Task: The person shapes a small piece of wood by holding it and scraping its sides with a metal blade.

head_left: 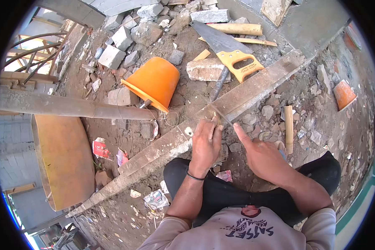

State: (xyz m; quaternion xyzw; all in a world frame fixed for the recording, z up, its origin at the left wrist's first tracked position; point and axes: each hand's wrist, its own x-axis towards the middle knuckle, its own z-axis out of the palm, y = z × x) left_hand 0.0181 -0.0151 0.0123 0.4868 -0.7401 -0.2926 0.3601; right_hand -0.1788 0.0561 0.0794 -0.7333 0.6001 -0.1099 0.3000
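My left hand (206, 141) is closed, fingers pinched together at the near edge of a long wooden beam (260, 85); whatever they hold is too small to make out. My right hand (264, 160) is wrapped round a thin-bladed tool (223, 114), its index finger stretched along the back. The narrow blade reaches up and left over the beam, just right of my left fingertips. Most of the handle is hidden in my palm. Beyond the beam, a handsaw (223, 41) with a yellow handle lies across a dark metal bar (220, 83) and bamboo pieces.
An orange bucket (156, 79) lies tipped beside a bamboo pole (71, 104). Broken blocks (111, 57) and rubble lie at the back. A curved yellowish sheet (66, 162) stands at left. To the right are a bamboo stick (288, 129) and an orange pot (344, 95).
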